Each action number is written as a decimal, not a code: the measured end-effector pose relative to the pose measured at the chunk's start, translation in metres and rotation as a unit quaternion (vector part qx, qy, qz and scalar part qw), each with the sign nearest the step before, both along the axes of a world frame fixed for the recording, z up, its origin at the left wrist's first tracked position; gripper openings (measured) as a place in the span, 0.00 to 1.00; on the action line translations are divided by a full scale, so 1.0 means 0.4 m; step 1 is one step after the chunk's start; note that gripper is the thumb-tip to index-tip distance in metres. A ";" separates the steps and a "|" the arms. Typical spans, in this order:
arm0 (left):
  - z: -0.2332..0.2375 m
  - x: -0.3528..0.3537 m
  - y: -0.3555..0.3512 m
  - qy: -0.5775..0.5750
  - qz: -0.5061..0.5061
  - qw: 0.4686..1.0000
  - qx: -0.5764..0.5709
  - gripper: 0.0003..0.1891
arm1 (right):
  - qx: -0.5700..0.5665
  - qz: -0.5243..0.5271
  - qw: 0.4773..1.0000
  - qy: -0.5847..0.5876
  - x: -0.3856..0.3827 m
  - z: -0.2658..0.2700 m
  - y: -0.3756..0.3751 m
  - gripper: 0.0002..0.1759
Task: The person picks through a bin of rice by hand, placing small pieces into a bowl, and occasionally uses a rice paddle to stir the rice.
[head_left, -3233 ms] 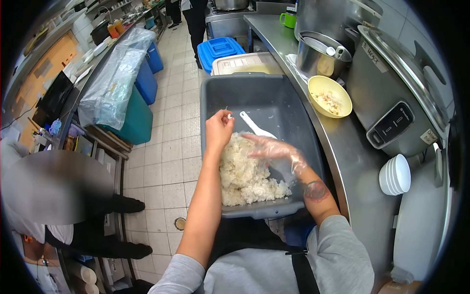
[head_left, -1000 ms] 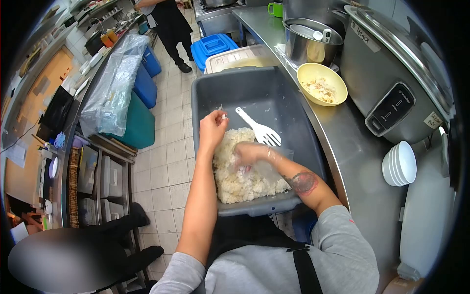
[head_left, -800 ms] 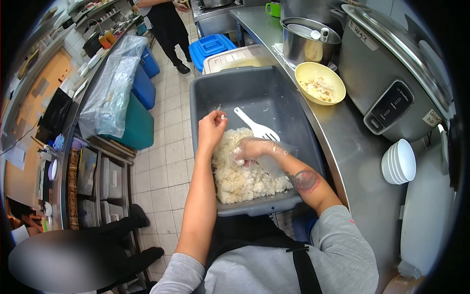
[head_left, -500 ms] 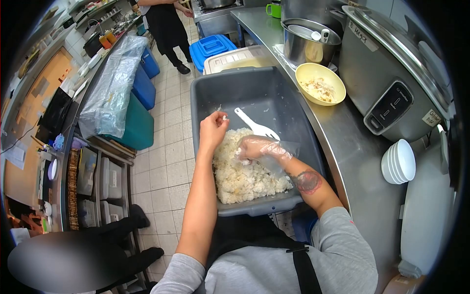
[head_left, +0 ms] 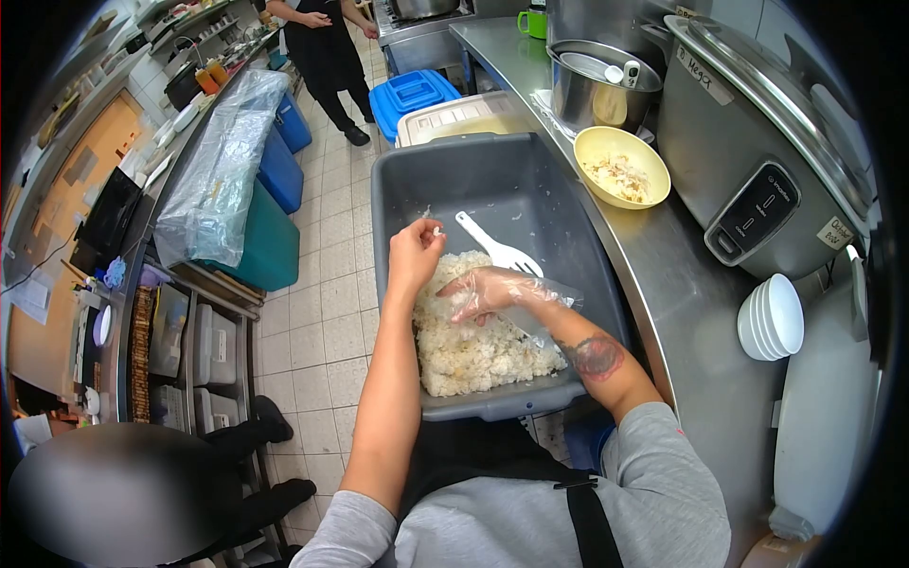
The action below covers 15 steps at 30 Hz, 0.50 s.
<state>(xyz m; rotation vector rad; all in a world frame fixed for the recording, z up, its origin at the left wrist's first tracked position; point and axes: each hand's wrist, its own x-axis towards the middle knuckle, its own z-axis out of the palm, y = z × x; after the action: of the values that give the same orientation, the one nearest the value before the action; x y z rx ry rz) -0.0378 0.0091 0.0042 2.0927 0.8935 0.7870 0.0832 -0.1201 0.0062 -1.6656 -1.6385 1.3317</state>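
A grey plastic tub (head_left: 454, 170) in front of me holds a large mound of cooked white rice (head_left: 483, 355). My left hand (head_left: 417, 254) is bare and closed in a pinch over the mound's far left edge, with a small white lump, apparently rice, at the fingertips. My right hand (head_left: 481, 292) wears a clear plastic glove and is low over the top of the rice. Its fingers are loosely stretched, thumb apart from them. Just beyond it, a white slotted rice paddle (head_left: 499, 246) lies in the tub with its blade against the mound.
On the steel counter (head_left: 696, 398) to my right stand a yellow bowl (head_left: 606, 189) with food scraps, a steel pot (head_left: 606, 106), a large rice cooker (head_left: 701, 161) and stacked white bowls (head_left: 760, 322). People stand ahead and at lower left. Covered bins (head_left: 270, 237) line the left side.
My right hand has shifted slightly left and its fingers have loosened from a curl in the rice. The left hand keeps its pinch. The person ahead has moved an arm.
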 end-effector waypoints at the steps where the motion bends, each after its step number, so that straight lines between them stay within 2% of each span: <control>1: 0.000 0.000 0.000 0.002 0.000 1.000 0.002 0.11 | -0.006 0.014 1.000 -0.008 0.007 -0.005 -0.004 0.22; 3: -0.001 0.000 0.000 0.002 0.002 1.000 -0.002 0.10 | 0.031 -0.009 0.994 0.101 0.046 -0.073 -0.001 0.26; 5: -0.002 0.001 0.002 -0.001 0.002 1.000 -0.004 0.10 | 0.013 -0.051 0.982 0.180 0.075 -0.065 -0.017 0.28; 7: 0.000 0.002 0.002 -0.006 0.000 1.000 -0.004 0.10 | -0.060 -0.114 0.964 0.232 0.090 0.016 -0.058 0.28; 8: 0.001 0.002 0.002 -0.008 0.000 1.000 0.001 0.10 | 0.011 -0.199 0.926 0.321 0.122 -0.108 -0.070 0.25; 9: 0.006 0.003 -0.001 -0.009 -0.001 1.000 0.005 0.10 | -0.055 -0.178 0.965 0.186 0.135 -0.104 -0.060 0.24; 10: 0.008 0.003 -0.003 -0.010 -0.003 1.000 0.007 0.10 | -0.121 -0.152 0.980 0.048 0.158 -0.095 -0.040 0.24; 11: 0.008 0.003 -0.004 -0.013 -0.002 1.000 0.006 0.10 | -0.186 -0.123 0.970 -0.091 0.170 -0.093 -0.034 0.23; 12: 0.006 0.005 -0.003 -0.016 0.000 1.000 0.003 0.10 | -0.211 -0.108 0.965 -0.115 0.177 -0.119 -0.053 0.26; 15: -0.008 0.010 -0.002 -0.022 -0.005 1.000 0.004 0.10 | -0.462 -0.099 0.881 -0.017 0.192 -0.236 -0.078 0.31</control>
<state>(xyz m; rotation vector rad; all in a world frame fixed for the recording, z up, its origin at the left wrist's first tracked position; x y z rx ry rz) -0.0338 0.0084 0.0012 2.0780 0.8571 0.8295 0.1601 -0.1514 -0.0881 -2.2704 -0.7892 2.1552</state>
